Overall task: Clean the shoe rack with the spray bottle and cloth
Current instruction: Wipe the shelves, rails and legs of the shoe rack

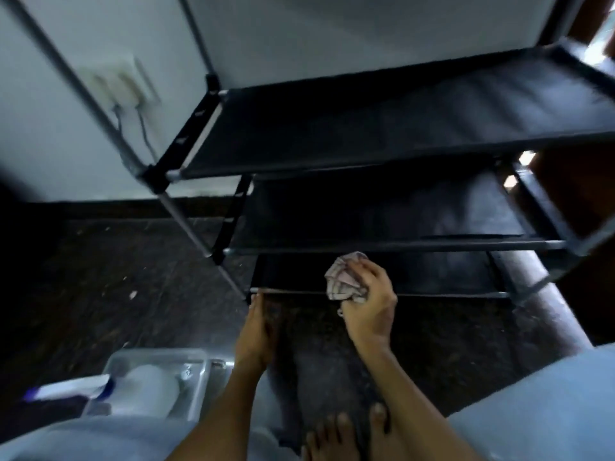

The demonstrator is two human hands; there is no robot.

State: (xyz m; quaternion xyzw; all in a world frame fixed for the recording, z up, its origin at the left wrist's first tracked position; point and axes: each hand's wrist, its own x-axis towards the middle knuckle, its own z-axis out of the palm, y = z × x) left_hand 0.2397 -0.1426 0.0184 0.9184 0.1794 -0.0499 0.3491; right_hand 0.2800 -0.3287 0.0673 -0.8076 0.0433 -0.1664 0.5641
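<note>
A black fabric shoe rack (366, 128) with grey metal poles stands against a pale wall, with three shelves showing. My right hand (369, 304) grips a crumpled checked cloth (342, 277) at the front bar of the lowest shelf (432, 294). My left hand (256, 331) stretches forward with fingers straight, its fingertips touching the left end of that same bar. A white spray bottle (143, 390) with a blue-tipped white nozzle lies in a clear plastic tub (196, 364) at the lower left.
The floor (100, 277) is dark speckled stone with small bits of debris. A wall socket with cables (129, 91) sits left of the rack. My bare toes (349, 434) and pale-clad knees fill the bottom edge. A dark brown rounded post (545, 294) stands right.
</note>
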